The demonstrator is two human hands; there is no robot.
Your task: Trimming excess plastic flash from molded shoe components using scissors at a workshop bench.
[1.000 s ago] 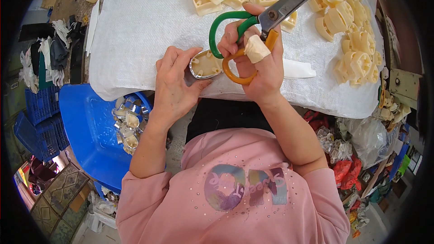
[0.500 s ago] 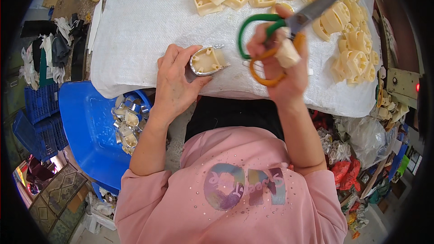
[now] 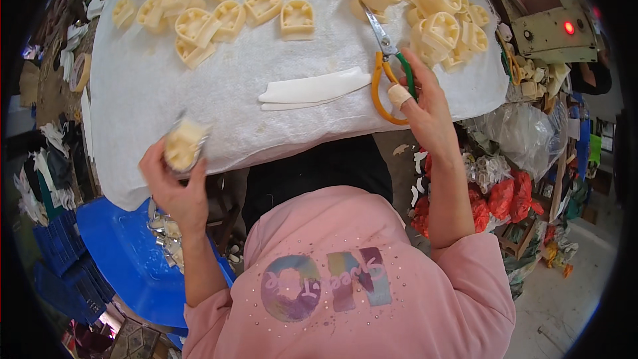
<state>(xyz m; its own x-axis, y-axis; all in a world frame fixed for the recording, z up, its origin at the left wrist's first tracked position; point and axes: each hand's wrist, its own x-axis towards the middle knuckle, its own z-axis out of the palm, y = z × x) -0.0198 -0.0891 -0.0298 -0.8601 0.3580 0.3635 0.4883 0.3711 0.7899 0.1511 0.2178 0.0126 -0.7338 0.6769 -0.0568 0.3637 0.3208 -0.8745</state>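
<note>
My left hand (image 3: 176, 189) grips a cream, arch-shaped plastic piece (image 3: 183, 146) with a silvery band round its side, above the front left edge of the white-covered table. Motion smears the piece. My right hand (image 3: 425, 103) has its fingers at the handles of a pair of scissors (image 3: 387, 60), one loop green and one orange. The blades point away from me, slightly parted, with the tip at the heap of cream pieces. A beige wrap covers my right thumb. Two or so white curved strips (image 3: 312, 88) lie left of the scissors.
Several cream arch-shaped pieces (image 3: 229, 20) are spread on the far side of the table; a heap (image 3: 438, 33) lies at the right. A blue tub (image 3: 126, 259) at lower left holds silver-banded pieces. Right of the table are clear plastic bags (image 3: 525, 143) and a machine with a red light (image 3: 558, 30).
My left hand has moved left with the banded piece, off its former spot on the cloth. The scissors have come down from mid-air to the tabletop, uncovering the white strips. The view has shifted.
</note>
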